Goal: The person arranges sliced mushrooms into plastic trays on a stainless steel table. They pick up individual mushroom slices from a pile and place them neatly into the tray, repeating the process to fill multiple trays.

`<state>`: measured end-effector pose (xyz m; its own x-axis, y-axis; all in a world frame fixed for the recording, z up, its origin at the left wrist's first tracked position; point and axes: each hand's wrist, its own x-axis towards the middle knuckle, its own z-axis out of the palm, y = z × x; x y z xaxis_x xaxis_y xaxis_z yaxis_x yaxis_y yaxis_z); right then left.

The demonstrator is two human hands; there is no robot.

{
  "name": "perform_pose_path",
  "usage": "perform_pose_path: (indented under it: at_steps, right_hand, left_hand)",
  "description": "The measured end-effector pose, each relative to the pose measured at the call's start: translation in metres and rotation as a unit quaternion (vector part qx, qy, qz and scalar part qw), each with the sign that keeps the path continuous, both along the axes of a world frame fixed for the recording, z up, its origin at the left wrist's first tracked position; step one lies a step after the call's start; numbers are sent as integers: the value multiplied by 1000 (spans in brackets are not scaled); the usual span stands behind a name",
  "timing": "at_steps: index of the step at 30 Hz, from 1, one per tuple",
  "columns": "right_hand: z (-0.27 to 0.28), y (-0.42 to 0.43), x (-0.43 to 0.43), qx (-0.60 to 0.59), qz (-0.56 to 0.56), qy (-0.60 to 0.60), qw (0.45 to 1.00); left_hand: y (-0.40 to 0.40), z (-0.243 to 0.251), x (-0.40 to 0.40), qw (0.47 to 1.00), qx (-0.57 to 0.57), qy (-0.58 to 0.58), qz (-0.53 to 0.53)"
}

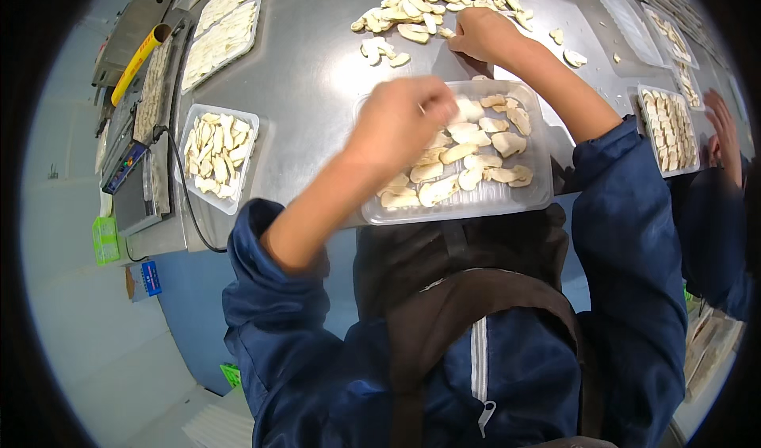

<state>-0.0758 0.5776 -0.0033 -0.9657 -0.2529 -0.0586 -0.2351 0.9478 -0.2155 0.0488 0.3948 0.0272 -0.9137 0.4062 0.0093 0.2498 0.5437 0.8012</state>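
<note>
A clear plastic tray lies at the table's near edge, with rows of pale sliced mushrooms in it. Over its upper left part is my left hand, blurred, fingers curled; whether it holds a slice I cannot tell. My right hand reaches beyond the tray to the loose pile of mushroom slices, its fingertips pinched at a small slice at the pile's near side. Whether that slice is gripped is unclear. A few slices lie apart from the pile, left and right of my right hand.
On the steel table, a white tray of slices stands left, with fuller trays behind it. A scale-like device with a cable is at the far left. At right are another filled tray and a co-worker's hand.
</note>
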Motion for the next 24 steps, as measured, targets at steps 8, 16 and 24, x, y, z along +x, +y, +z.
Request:
perform_pose_path:
  at_steps: [8, 16, 24]
  right_hand:
    - [-5, 17, 14, -128, 11, 66, 990]
    - [8, 62, 19, -167, 12, 34, 985]
    - [3, 10, 20, -21, -12, -39, 999]
  left_hand:
    - [38, -24, 55, 979, -117, 87, -143]
    - [22, -15, 38, 977, -144, 149, -57]
    - [-8, -21, -81, 957, -201, 157, 138]
